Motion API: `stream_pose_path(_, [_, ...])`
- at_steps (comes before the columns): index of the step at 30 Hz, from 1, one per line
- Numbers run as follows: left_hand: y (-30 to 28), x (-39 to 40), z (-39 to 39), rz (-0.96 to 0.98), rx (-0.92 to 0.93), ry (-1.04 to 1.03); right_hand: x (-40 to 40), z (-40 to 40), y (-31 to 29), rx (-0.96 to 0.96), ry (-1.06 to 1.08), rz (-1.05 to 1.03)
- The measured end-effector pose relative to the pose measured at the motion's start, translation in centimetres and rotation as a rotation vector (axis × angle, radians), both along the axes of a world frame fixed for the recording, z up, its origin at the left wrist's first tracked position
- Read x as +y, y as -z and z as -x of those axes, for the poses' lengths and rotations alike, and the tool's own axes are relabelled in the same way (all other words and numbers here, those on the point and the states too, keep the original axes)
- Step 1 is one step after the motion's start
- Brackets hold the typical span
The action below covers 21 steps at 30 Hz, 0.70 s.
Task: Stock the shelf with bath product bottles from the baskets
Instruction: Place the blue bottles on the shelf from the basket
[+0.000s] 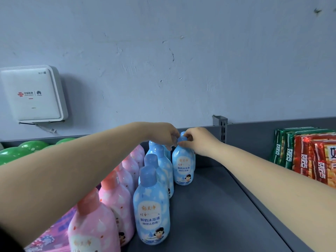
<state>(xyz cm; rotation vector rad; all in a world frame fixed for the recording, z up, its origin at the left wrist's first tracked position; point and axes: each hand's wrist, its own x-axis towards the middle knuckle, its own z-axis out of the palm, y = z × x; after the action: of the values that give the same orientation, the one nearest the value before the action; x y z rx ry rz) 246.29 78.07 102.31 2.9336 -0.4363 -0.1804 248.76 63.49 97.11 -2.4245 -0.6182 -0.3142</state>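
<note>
at the shelf (209, 206) back, blue bottle (183, 164) upright, cap pinched under right hand (198, 140) and left hand (166, 134)

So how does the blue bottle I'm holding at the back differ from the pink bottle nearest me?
The blue bottle has a blue cap and stands alone, right of the blue row; the pink bottle has a pink cap and heads its row. The right hand and left hand grip the blue one's cap; nothing touches the pink one. Both stand upright.
</note>
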Motion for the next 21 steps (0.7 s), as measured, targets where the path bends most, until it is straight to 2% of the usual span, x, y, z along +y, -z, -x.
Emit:
stream_pose_path(5, [-0.1, -0.4, -0.1, -0.060, -0.024, -0.016, 0.2, 0.0, 0.2, -0.028, 0.029, -0.001])
stream_pose_path(11, [-0.6, -0.4, 0.3, -0.172, -0.073, -0.049, -0.1, 0.8, -0.5, -0.122, 0.080, 0.182])
stream_pose_path(16, [-3.2, -0.1, 3.2, -0.090, -0.252, -0.059, -1.5, 3.3, -2.9, -0.277, 0.128, 0.179])
stream_pose_path(21, [-4.3, -1.0, 7.8, -0.039, -0.541, 0.035, -3.0, 7.6, -4.7, -0.475, 0.166, 0.169])
